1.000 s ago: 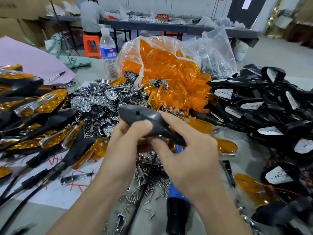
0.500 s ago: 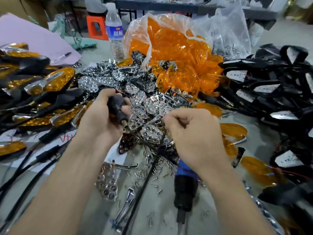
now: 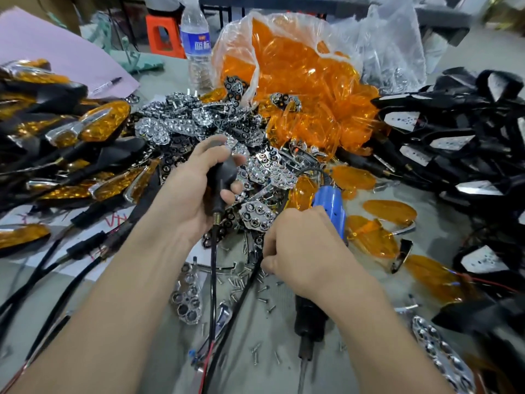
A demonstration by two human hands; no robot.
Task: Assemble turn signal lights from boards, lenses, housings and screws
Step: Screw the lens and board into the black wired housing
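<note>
My left hand (image 3: 187,194) grips a black turn signal housing (image 3: 224,169) by its stem, threaded end down, and its cable (image 3: 213,280) hangs toward me. My right hand (image 3: 306,251) has its fingers curled, tips pinching a screw in the scatter of loose screws (image 3: 252,282) on the table; the screw itself is hidden. Beside that hand lies a blue and black electric screwdriver (image 3: 329,203). Behind my hands sits a heap of chrome reflector boards (image 3: 199,120).
An open bag of orange lenses (image 3: 298,81) is at the back, with loose lenses (image 3: 389,211) to the right. Black housings with white boards (image 3: 454,143) are piled on the right, assembled lights (image 3: 102,123) on the left. A water bottle (image 3: 196,44) stands behind.
My left hand has turned the housing upright and moved right with it. My right hand has dropped from above the reflectors to the loose screws. The view has tilted further down.
</note>
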